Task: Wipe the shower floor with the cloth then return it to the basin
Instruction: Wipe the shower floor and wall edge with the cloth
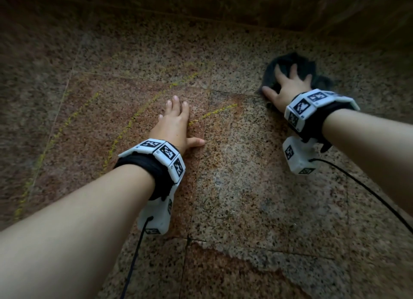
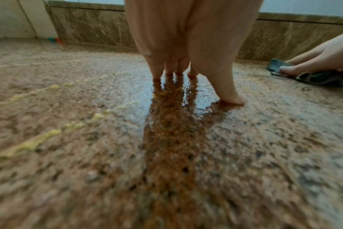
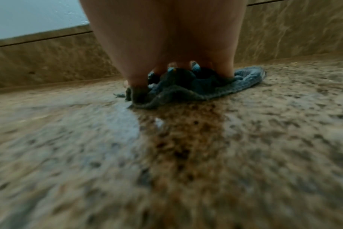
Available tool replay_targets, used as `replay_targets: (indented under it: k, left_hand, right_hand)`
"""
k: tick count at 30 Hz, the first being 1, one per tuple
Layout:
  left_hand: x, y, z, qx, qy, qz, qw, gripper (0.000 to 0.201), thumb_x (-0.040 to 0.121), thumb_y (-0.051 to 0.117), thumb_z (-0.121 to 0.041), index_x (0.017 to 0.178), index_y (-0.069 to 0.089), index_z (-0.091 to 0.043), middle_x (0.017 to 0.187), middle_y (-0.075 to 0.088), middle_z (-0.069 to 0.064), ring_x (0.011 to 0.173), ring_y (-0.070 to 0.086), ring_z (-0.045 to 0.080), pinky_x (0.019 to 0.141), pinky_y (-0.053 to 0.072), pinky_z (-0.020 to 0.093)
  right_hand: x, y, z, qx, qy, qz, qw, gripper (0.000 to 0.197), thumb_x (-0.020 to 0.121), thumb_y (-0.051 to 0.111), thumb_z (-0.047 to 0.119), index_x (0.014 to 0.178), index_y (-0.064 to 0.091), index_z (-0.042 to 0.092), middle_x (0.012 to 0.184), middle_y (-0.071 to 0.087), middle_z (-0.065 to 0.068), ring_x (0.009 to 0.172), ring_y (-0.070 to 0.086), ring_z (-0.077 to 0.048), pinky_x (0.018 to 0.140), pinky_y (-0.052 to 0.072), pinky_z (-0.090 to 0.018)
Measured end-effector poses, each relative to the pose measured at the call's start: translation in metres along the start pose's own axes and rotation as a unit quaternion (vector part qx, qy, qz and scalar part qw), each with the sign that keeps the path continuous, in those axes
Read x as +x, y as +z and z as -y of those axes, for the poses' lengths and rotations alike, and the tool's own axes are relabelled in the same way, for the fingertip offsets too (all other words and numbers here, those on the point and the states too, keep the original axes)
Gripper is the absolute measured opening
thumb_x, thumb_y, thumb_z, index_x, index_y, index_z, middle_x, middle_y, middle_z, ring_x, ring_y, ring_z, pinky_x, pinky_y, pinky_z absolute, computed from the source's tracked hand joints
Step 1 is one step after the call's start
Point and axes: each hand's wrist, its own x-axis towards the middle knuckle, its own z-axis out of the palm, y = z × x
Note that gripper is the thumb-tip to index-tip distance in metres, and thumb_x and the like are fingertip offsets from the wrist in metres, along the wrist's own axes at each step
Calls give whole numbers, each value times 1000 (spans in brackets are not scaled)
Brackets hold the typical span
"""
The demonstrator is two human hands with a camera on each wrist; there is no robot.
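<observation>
Right hand [image 1: 285,87] presses spread fingers on the dark cloth [image 1: 299,66]; left hand [image 1: 173,122] rests flat on the wet floor [image 1: 245,187], holding nothing.

No legible words, brand names or numbers appear in any view; the only sign-like marks are black-and-white square coded patterns printed on the white blocks of the left wristband [image 1: 164,152] and the right wristband [image 1: 312,102]; further such squares stand on the white camera housing under the left wrist [image 1: 156,218] and on the one under the right wrist [image 1: 297,155]; tiny characters sit at the corners of some band blocks, too small to read; the yellow lines [image 1: 125,128] on the speckled floor [image 1: 245,187] are curved streaks, forming no letters.
</observation>
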Motion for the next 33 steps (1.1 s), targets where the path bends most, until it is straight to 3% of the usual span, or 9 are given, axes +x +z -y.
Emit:
replay_targets:
  k: [8,13,16,21,24,28,33]
  left_hand:
    - [-19,2,16,16,16,-36,999,103,81,59,-52,150,-6,-10,157,-13,10,146,-8,21,118,2,34]
    - [-27,-7,33,10,-24,-56,998,103,80,60,-53,150,-3,-10,158,-10,10,146,-6,22,118,5,35]
    - [-33,-8,37,13,-32,-49,998,105,78,61,-54,150,-2,-10,158,-10,10,146,-6,22,118,5,35]
    - [-40,-4,42,15,-35,-43,998,105,79,61,-53,150,-3,-10,158,-10,10,146,-5,22,118,3,35]
    - [-41,-2,48,11,-29,-42,999,105,79,62,-52,150,-3,-11,158,-10,9,146,-6,21,118,2,34]
    - [-44,-3,55,5,-35,-43,998,106,78,62,-53,150,-2,-12,158,-9,9,147,-5,20,118,2,33]
    - [-49,0,63,9,-42,-47,998,106,77,62,-54,150,-2,-12,158,-8,10,147,-4,21,118,3,34]
  right_hand:
    - [-53,31,38,-47,-146,33,988,61,96,33,52,149,5,39,160,-9,0,144,-8,-42,115,7,-56]
    - [-81,53,50,-92,-202,62,973,59,98,29,50,149,1,40,159,-14,1,143,-12,-40,116,6,-53]
    - [-78,49,47,-90,-188,63,976,55,98,28,49,148,4,43,159,-11,3,144,-11,-40,116,7,-51]
    - [-52,27,27,-18,-57,46,997,56,99,34,43,149,8,40,160,-7,2,144,-8,-41,116,6,-54]
    - [-46,23,22,-15,-23,40,999,57,99,34,42,149,7,39,160,-7,1,143,-8,-42,116,6,-54]
    - [-50,28,35,-14,-33,41,999,57,100,34,41,149,6,38,160,-9,1,144,-9,-40,116,9,-55]
    - [-68,40,64,-58,-135,48,988,56,100,33,40,149,6,38,159,-11,0,144,-8,-39,116,7,-54]
